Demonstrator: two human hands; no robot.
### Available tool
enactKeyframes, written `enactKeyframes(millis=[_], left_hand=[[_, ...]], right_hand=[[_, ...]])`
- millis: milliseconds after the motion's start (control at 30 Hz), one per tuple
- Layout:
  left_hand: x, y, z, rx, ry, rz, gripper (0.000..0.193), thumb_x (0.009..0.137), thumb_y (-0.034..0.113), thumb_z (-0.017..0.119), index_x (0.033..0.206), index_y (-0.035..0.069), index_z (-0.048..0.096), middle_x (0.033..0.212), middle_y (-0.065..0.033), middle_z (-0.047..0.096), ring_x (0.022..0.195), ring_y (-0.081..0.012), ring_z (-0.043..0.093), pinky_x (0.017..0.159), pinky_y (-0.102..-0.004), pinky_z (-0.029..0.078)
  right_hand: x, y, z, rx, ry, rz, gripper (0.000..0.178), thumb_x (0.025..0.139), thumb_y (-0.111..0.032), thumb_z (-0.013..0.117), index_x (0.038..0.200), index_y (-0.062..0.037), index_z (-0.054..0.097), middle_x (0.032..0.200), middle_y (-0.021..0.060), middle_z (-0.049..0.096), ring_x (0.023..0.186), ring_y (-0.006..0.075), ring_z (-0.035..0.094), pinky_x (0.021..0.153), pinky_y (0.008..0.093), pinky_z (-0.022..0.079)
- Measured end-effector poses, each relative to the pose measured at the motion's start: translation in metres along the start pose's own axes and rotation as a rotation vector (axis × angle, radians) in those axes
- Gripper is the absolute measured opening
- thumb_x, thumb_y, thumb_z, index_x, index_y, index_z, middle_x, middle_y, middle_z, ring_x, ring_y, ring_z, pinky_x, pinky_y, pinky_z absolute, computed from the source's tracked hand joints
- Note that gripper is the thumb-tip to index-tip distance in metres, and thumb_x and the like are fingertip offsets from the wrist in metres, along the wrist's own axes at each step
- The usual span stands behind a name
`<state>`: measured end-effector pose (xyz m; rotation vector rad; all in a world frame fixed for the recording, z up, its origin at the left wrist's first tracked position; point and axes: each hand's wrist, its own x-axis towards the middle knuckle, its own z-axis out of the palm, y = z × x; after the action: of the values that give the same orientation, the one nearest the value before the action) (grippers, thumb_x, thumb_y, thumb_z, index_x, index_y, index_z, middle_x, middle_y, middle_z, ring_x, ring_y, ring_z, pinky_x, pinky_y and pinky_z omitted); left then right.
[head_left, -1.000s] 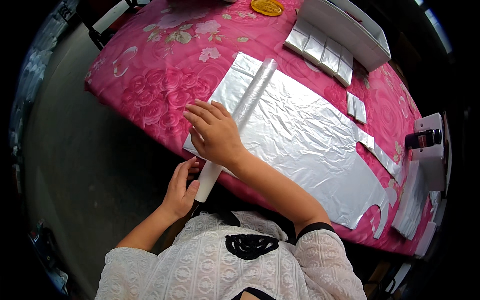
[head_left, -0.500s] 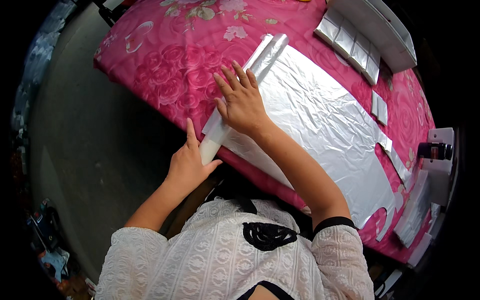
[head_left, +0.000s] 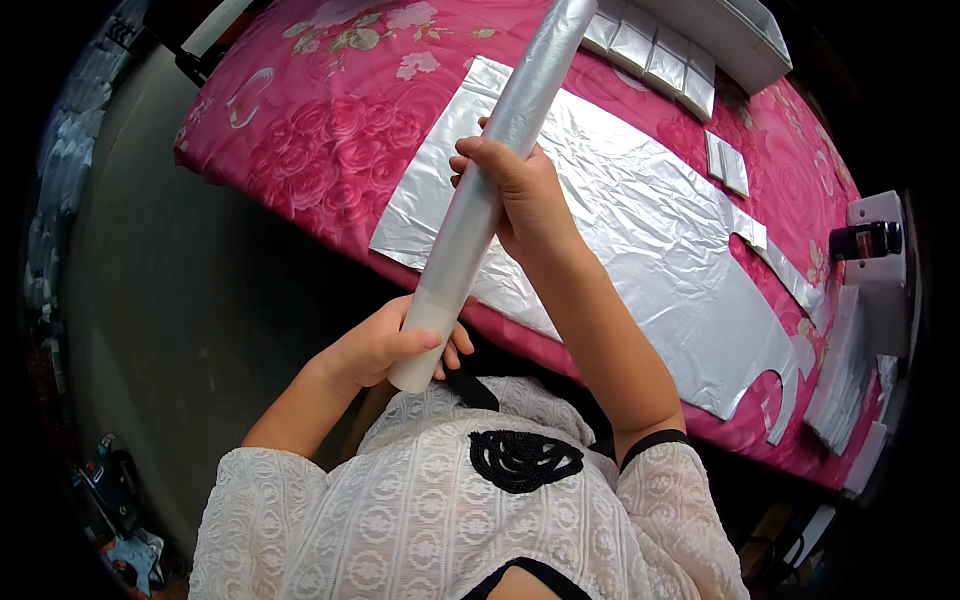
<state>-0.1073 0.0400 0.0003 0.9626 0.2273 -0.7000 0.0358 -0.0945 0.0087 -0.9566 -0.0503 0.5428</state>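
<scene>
My left hand [head_left: 375, 345] is closed round the near, pale end of a long roll of clear plastic film [head_left: 458, 230]. Higher up, my right hand [head_left: 530, 190] wraps the same roll near its middle. The roll is held slantwise above the table, its near end close to my body and its far end pointing away to the upper right. Beneath it a thin silvery-white plastic sheet [head_left: 640, 230] lies spread flat and wrinkled, with curved cut-outs and narrow strips at its right end. The roll hides part of the sheet's left portion.
A pink flowered tablecloth [head_left: 330, 150] covers the table. Folded silvery packets [head_left: 660, 55] line up beside a white box [head_left: 745, 45] at the back. Two small packets [head_left: 727, 163] lie nearer. At the right are a dark jar [head_left: 865, 241] and a stack of folded plastic [head_left: 835, 370].
The roll, lying on the sheet's left end under my spread hands before, is now lifted and drawn toward me. Both hands have closed round it. The sheet's left edge is uncovered.
</scene>
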Motion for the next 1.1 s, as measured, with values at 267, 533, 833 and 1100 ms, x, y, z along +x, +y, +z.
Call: enactKeyframes(millis=[267,533,833,1100], left_hand=[[0.027,-0.021,0.041,0.188,-0.013,0.015,0.041,0.068,0.016,0.073,0.098,0.001,0.051,0.072,-0.0049,0.054,0.061,-0.0116,0.055,0.057,-0.0257,0.048],[0.04,-0.034,0.049,0.15,-0.148,-0.019,0.052,0.071,0.033,0.072,0.104,0.002,0.047,0.078,-0.0057,0.054,0.063,-0.0123,0.056,0.057,-0.0253,0.048],[0.056,-0.045,0.03,0.29,-0.108,-0.146,0.059,0.081,0.055,0.055,0.107,0.003,0.045,0.077,-0.0067,0.056,0.057,-0.0115,0.056,0.05,-0.0241,0.048],[0.026,-0.064,0.0,0.127,-0.233,-0.438,0.081,0.071,0.053,0.068,0.128,0.002,0.04,0.072,-0.0072,0.057,0.05,-0.0106,0.054,0.046,-0.0223,0.046]], right_hand=[[-0.044,-0.015,-0.036,0.084,0.033,-0.116,0.07,0.071,-0.026,0.072,0.121,0.0024,0.032,0.087,0.0076,0.052,0.078,0.0139,0.056,0.07,0.0302,0.051],[-0.074,-0.005,-0.056,0.126,0.097,-0.13,0.067,0.074,-0.023,0.07,0.121,0.0021,0.03,0.087,0.0063,0.05,0.079,0.0132,0.054,0.071,0.0302,0.05],[-0.079,0.026,-0.103,0.207,0.32,-0.115,0.049,0.077,-0.018,0.068,0.111,-0.0019,0.036,0.092,0.0104,0.051,0.082,0.0189,0.056,0.072,0.0331,0.05],[-0.075,-0.043,-0.221,-0.231,0.653,-0.246,0.028,0.087,-0.019,0.055,0.109,-0.0013,0.054,0.097,0.0079,0.06,0.084,0.0125,0.055,0.069,0.0226,0.047]])
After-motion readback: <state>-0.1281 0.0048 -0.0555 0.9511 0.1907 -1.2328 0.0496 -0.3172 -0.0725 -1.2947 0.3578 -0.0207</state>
